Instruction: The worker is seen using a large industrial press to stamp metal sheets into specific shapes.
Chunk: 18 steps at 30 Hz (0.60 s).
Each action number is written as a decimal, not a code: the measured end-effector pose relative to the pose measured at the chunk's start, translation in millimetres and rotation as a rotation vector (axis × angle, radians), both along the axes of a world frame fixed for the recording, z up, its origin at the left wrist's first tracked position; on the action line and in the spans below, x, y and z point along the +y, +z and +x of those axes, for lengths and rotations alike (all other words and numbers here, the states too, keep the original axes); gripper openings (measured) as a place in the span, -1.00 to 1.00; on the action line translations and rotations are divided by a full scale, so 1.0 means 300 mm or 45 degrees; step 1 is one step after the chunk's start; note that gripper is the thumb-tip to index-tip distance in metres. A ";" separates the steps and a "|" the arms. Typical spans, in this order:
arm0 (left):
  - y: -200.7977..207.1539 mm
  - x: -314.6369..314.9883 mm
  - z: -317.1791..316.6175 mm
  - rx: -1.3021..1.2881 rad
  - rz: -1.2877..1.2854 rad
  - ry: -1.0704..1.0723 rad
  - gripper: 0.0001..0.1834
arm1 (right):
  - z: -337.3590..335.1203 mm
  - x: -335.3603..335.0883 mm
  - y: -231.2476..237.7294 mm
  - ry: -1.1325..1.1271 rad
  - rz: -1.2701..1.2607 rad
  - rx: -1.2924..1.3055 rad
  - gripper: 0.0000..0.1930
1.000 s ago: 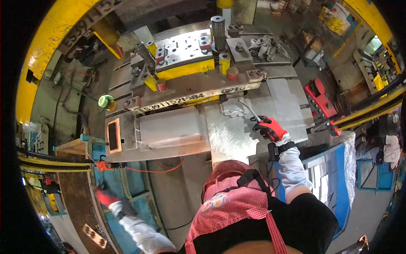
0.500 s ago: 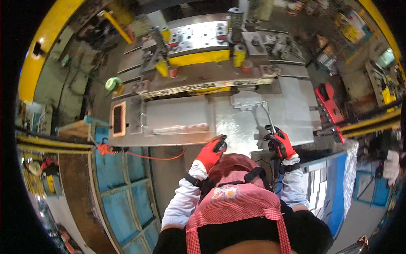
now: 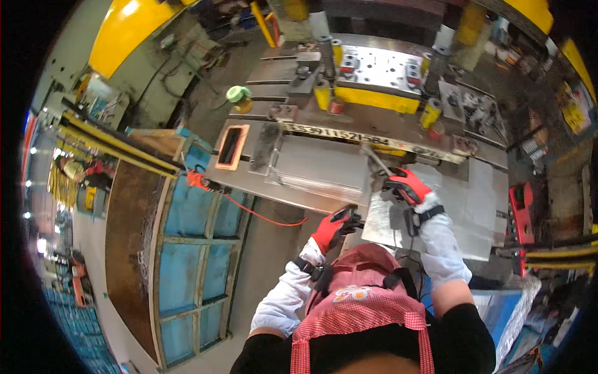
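My right hand [image 3: 408,187], in a red glove with dark palm and fingers, is closed around a slim grey metal rod-like tool [image 3: 377,160]. The tool's far end reaches up and left, above the right end of a stack of flat metal sheets [image 3: 321,163]. Beneath that hand lies a shiny metal sheet [image 3: 381,221]. Near the front edge of the table, my left hand [image 3: 330,232] is gloved the same way. Its fingers are apart and point right, close to the stack's front right corner, with nothing seen in them.
A die block with a perforated bright plate [image 3: 380,68] and yellow front stands behind a marked rail [image 3: 349,137]. Further flat metal [image 3: 483,187] lies at right. A green-lidded jar [image 3: 238,98] and an orange-framed dark panel [image 3: 233,147] are at left, above a blue framed panel [image 3: 202,249].
My view has turned, shifting the table rightward. The right hand has swung the tool from the middle sheet to the stack's end. A formed grey piece by its tip no longer shows.
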<state>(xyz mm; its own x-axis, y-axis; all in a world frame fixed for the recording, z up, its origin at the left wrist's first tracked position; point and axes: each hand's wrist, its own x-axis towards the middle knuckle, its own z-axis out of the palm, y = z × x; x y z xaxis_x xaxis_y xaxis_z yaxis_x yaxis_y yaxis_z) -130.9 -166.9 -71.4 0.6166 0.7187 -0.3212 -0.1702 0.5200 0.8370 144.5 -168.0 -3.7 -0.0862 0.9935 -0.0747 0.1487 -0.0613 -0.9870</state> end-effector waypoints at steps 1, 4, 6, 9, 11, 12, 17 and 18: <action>-0.009 0.018 0.024 -0.087 0.086 0.024 -0.54 | 0.013 0.010 -0.018 -0.026 -0.105 0.188 -0.76; 0.067 0.062 0.135 -0.803 -0.226 0.367 -0.55 | -0.015 0.004 0.050 -0.091 -0.228 0.288 -0.71; -0.085 0.177 0.090 -1.173 -0.587 0.189 -0.54 | -0.059 -0.020 0.095 -0.116 -0.222 0.200 -0.62; -0.095 0.183 0.063 -0.412 -0.457 0.248 -0.67 | -0.028 -0.096 0.092 -0.128 -0.303 0.109 -0.50; -0.027 0.131 0.031 -0.168 -0.380 0.273 -0.67 | -0.007 -0.175 0.112 -0.033 -0.434 0.199 -0.48; 0.042 0.083 0.010 -0.162 -0.325 0.318 -0.68 | 0.009 -0.221 0.111 0.059 -0.454 0.200 -0.48; -0.086 0.103 -0.105 0.027 0.427 0.201 -0.53 | 0.008 -0.436 0.165 0.199 -0.473 0.309 -0.52; -0.076 0.154 -0.092 0.046 0.433 0.094 -0.52 | 0.010 -0.451 0.177 0.146 -0.374 0.325 -0.51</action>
